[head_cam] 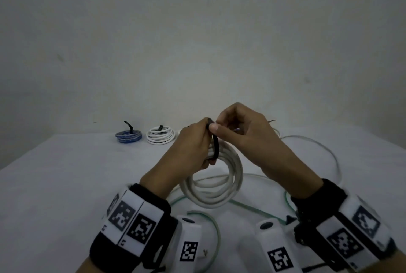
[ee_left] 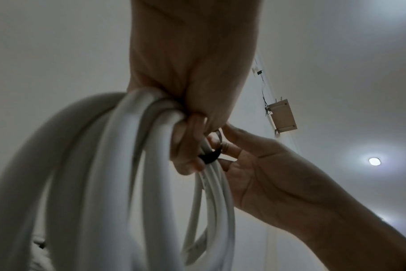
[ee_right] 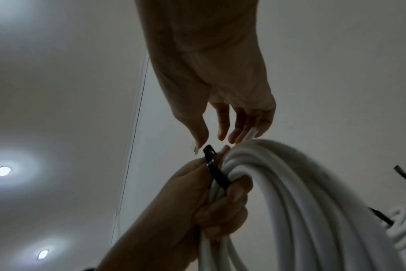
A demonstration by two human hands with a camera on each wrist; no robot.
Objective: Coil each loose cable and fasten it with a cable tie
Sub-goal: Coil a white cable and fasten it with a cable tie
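The left hand [head_cam: 186, 152] grips the white cable coil [head_cam: 216, 187] and holds it up above the table [head_cam: 66, 185]. A black cable tie [head_cam: 214, 145] wraps around the coil, and the right hand [head_cam: 239, 132] pinches its top end. Two tied coils, blue [head_cam: 128, 137] and white [head_cam: 160, 137], lie far back on the table.

A plain indoor room set up as a workspace: a table [head_cam: 66, 174] draped in white cloth stands against a bare white wall [head_cam: 197, 31], beneath recessed ceiling lights [ee_right: 2, 171] and a small wall-mounted box [ee_left: 282, 115].
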